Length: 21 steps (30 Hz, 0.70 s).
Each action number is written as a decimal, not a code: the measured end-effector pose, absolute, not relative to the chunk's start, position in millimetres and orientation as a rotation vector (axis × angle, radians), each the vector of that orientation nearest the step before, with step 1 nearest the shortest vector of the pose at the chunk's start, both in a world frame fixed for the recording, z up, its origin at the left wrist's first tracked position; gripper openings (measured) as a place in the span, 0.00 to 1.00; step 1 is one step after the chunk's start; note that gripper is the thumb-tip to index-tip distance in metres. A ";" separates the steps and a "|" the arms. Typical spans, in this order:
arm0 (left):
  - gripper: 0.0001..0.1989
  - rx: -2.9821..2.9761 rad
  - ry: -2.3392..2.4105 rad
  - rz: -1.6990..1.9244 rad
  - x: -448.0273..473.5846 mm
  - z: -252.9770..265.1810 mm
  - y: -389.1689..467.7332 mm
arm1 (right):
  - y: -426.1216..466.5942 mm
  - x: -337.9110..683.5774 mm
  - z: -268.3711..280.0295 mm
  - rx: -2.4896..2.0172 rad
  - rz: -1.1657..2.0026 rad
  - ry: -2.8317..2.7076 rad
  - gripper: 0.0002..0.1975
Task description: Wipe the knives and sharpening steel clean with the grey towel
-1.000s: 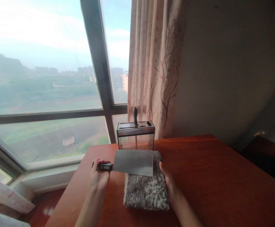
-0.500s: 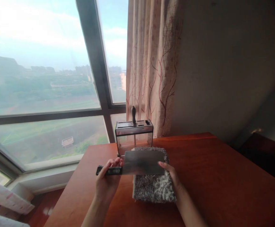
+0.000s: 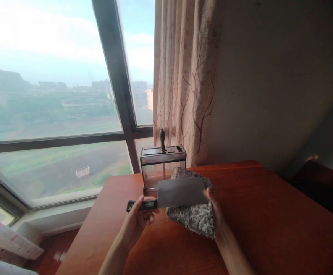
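Observation:
A cleaver (image 3: 182, 193) is held level above the table, its broad grey blade pointing right. My left hand (image 3: 134, 224) is closed on its black handle, thumb on top and fingers curled beneath. Behind and under the blade is a shaggy grey-and-white cloth (image 3: 193, 222), bent around it and slanting. My right hand (image 3: 220, 215) grips the cloth's right side, with the thumb at the blade's far end. Most of that hand's fingers are hidden behind the cloth.
A clear-sided knife holder (image 3: 163, 156) stands just beyond the cleaver, with a dark handle (image 3: 162, 139) sticking up from its top. The reddish wooden table (image 3: 269, 214) stretches to the right. A window (image 3: 54, 172) and a patterned curtain (image 3: 180, 88) are behind it.
The cleaver has shifted right and slightly up. The cloth has gone from lying flat beneath the blade to bending and slanting around it, with my right hand on its side.

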<state>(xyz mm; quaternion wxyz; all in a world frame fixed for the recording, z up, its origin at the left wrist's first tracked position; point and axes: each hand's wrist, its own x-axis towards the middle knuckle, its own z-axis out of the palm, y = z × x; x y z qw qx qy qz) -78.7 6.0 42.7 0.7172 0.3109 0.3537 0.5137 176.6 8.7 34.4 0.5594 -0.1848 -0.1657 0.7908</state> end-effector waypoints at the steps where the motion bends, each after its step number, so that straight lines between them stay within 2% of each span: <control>1: 0.17 0.673 0.774 1.144 -77.8 43.3 5.8 | 9.2 176.6 34.7 -0.423 1.857 -0.388 0.28; 14: 0.16 0.636 0.694 1.203 -69.9 39.6 4.3 | 14.0 178.0 29.9 -0.439 1.782 -0.334 0.25; 21: 0.17 0.585 0.654 1.209 -56.4 42.9 -2.8 | 10.6 162.9 23.7 -0.595 1.762 -0.453 0.14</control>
